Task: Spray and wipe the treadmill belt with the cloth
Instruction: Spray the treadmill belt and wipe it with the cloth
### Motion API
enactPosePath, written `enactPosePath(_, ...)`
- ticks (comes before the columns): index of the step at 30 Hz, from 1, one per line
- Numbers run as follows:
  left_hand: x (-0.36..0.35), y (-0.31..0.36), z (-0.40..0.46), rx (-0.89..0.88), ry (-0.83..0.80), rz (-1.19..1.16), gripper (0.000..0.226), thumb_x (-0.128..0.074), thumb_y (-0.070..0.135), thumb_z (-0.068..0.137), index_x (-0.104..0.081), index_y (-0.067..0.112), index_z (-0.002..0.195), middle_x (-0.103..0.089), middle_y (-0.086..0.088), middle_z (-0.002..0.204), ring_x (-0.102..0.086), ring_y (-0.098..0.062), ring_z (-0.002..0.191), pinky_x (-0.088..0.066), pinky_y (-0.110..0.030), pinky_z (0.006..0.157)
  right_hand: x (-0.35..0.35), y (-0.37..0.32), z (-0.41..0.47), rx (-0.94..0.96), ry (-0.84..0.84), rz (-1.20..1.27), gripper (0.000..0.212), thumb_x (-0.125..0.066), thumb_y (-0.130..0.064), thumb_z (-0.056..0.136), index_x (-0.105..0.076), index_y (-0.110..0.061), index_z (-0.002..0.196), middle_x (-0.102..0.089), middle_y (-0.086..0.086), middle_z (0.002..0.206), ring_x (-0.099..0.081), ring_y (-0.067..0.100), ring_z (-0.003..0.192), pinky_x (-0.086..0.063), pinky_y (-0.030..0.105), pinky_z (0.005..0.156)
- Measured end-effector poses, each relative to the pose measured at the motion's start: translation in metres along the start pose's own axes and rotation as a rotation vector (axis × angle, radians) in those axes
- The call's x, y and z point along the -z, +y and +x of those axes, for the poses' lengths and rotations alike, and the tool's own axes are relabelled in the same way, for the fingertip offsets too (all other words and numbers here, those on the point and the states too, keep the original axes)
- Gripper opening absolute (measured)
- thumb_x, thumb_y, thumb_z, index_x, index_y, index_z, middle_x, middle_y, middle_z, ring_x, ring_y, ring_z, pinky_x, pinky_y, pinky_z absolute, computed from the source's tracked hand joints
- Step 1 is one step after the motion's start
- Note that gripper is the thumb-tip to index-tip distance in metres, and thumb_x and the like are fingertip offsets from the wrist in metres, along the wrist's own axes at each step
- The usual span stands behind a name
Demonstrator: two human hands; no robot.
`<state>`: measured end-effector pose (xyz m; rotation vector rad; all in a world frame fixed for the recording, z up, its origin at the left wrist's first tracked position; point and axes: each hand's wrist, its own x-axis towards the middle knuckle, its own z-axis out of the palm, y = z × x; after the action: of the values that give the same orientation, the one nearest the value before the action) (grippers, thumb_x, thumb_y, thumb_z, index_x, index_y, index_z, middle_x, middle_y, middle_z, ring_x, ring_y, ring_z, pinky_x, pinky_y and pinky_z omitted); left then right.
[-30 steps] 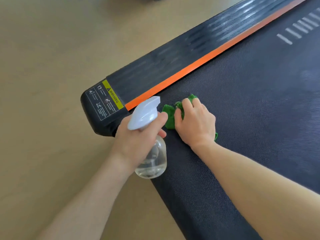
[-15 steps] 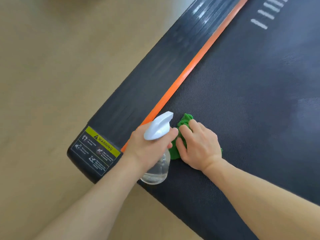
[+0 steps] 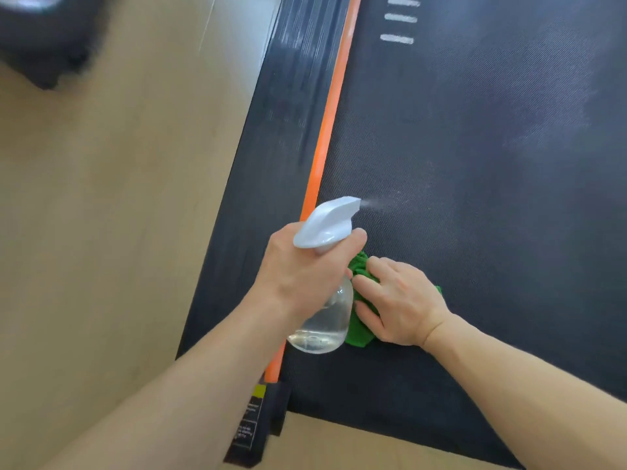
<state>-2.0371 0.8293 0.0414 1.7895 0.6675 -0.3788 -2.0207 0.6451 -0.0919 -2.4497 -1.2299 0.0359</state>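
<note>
Tan floor (image 3: 112, 232) fills the left side, with the treadmill's dark belt (image 3: 475, 164) running up the right and an orange strip (image 3: 330, 106) between belt and black side rail (image 3: 271, 147). White dashes (image 3: 397, 39) mark the belt far beyond both grips, and a blurred dark shape (image 3: 44, 39) sits at the far left corner of the floor.

Left hand (image 3: 305, 269) has its grip clenched around the neck of a clear bottle (image 3: 322, 320), fingers curled over the trigger under the white head (image 3: 327, 222). A thin mist (image 3: 380, 201) leaves the nozzle, going forward and to the right of that grip, above the belt. Liquid shows in the bottle's base, which hangs below the grip over the belt's left edge.

Right hand (image 3: 400, 300) lies just right of the left grip, fingers spread fairly flat and pressing down on a green cloth (image 3: 359, 330). The cloth is on the belt under that palm, bunched, showing past the fingertips toward the bottle and a little at the far side of the hand. A label (image 3: 251, 418) with a yellow patch sits on the rail end, nearer the person than both grips
</note>
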Motion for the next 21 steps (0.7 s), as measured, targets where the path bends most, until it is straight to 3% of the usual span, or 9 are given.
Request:
enactPosePath(3,-0.002,0.019,0.02,-0.012,0.042,-0.05,0.036,-0.078,0.04,0.093,-0.073,0.006,0.086,-0.078,-0.004,0.072,-0.074,-0.02,0.069,-0.062,-0.05,0.085,-0.002,0.001,0.0,0.002,-0.005,0.017,0.038,-0.039,-0.039,0.098,-0.058,-0.011,0.082,-0.047,0.007,0.079,-0.042,0.026,0.063,-0.037,0.037,0.055)
enactPosePath(7,-0.005,0.05,0.051,-0.061,0.063,-0.068,0.035,-0.079,0.049,0.081,-0.074,0.016,0.073,-0.076,0.004,0.069,-0.08,-0.023,0.079,-0.062,-0.047,0.09,-0.001,0.001,-0.001,-0.001,-0.002,-0.001,0.027,-0.052,-0.038,0.093,-0.056,-0.014,0.082,-0.048,0.006,0.079,-0.042,0.025,0.062,-0.037,0.035,0.056)
enactPosePath(10,-0.001,0.064,0.072,-0.053,0.043,-0.052,0.031,-0.073,0.054,0.074,-0.073,0.025,0.061,-0.075,0.004,0.066,-0.079,-0.019,0.075,-0.061,-0.045,0.088,-0.001,0.002,-0.002,0.021,-0.001,0.001,0.026,-0.057,-0.039,0.091,-0.052,-0.016,0.08,-0.048,0.004,0.078,-0.041,0.024,0.06,-0.037,0.034,0.054)
enactPosePath(14,0.003,0.071,0.091,-0.052,0.037,-0.067,0.023,-0.08,0.042,0.091,-0.075,0.022,0.081,-0.077,0.003,0.069,-0.078,-0.023,0.076,-0.059,-0.04,0.08,0.001,0.004,0.0,0.013,-0.015,0.006,0.026,-0.056,-0.042,0.091,-0.05,-0.018,0.082,-0.048,0.003,0.079,-0.041,0.023,0.061,-0.04,0.034,0.054)
enactPosePath(21,0.008,0.053,0.117,-0.083,0.049,-0.083,0.019,-0.079,0.04,0.091,-0.077,0.022,0.085,-0.077,-0.001,0.069,-0.066,-0.01,0.056,-0.051,-0.032,0.068,-0.002,0.004,-0.002,-0.002,-0.032,-0.046,0.025,-0.06,-0.041,0.088,-0.051,-0.018,0.082,-0.047,0.002,0.078,-0.039,0.023,0.061,-0.039,0.033,0.053)
